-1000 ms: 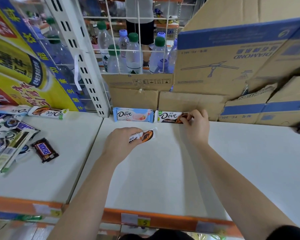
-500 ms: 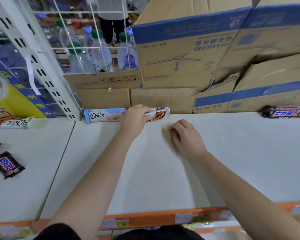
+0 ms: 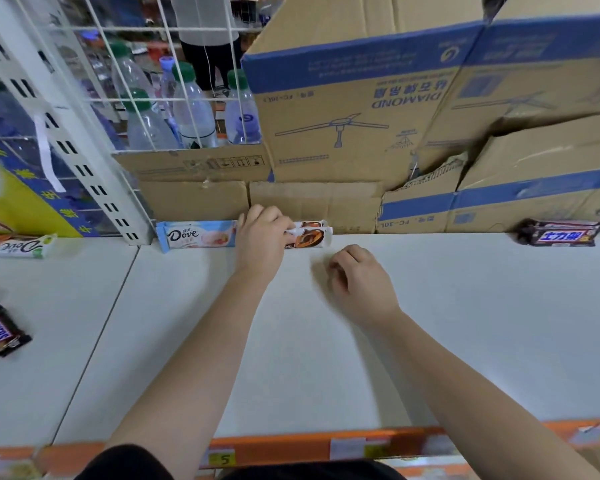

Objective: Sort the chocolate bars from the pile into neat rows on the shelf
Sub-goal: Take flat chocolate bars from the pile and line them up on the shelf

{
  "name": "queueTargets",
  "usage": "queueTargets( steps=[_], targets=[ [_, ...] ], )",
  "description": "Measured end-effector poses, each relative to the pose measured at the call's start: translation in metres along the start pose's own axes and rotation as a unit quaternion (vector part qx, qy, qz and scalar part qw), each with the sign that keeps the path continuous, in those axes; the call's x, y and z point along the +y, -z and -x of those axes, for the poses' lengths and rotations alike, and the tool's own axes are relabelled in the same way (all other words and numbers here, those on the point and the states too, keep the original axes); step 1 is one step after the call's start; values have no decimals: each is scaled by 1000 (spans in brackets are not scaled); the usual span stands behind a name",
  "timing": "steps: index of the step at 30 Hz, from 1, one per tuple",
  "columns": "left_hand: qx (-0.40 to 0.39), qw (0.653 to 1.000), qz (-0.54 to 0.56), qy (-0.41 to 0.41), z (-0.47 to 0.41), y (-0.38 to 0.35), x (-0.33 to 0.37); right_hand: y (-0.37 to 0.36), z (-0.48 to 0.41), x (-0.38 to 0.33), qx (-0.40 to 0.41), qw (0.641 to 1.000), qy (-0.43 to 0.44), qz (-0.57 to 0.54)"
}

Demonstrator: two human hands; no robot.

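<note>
White shelf (image 3: 326,368) ran under cardboard boxes (image 3: 343,109) at top; left hand (image 3: 262,239) gripped a chocolate bar (image 3: 310,238), right hand (image 3: 361,284) lay loosely curled, empty.

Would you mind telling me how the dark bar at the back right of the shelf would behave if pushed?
The dark bar lies flat on its broad face, so it should slide, not roll. Its glossy wrapper on the smooth white shelf probably slips easily. It has a straight, blocky shape, so it is likely stiff.

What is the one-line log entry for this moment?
left grip: holds brown Dove bar at shelf back | right grip: idle, empty | blue Dove bar: placed
</note>
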State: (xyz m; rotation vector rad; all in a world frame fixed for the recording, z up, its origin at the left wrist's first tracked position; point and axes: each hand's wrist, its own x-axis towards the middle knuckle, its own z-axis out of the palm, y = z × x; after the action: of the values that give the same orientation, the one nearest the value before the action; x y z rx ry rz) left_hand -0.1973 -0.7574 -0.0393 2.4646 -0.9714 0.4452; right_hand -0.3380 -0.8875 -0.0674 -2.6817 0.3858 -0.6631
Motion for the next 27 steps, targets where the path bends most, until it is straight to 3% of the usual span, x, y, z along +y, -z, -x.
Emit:
queueTargets(
  steps=[6, 12, 17, 27],
  targets=[
    [-6, 999, -29, 26, 5, 5, 2, 3, -2, -2, -12, 1000, 16, -19],
    [68, 996, -36, 41, 33, 38, -40, 1, -21, -45, -5, 993, 97, -69],
    [87, 985, -108, 104, 76, 84, -104, -33, -41, -118, -33, 982, 152, -110],
    [97, 961, -134, 220, 172, 199, -270, -124, -61, -313, -91, 960, 207, -167]
  ],
)
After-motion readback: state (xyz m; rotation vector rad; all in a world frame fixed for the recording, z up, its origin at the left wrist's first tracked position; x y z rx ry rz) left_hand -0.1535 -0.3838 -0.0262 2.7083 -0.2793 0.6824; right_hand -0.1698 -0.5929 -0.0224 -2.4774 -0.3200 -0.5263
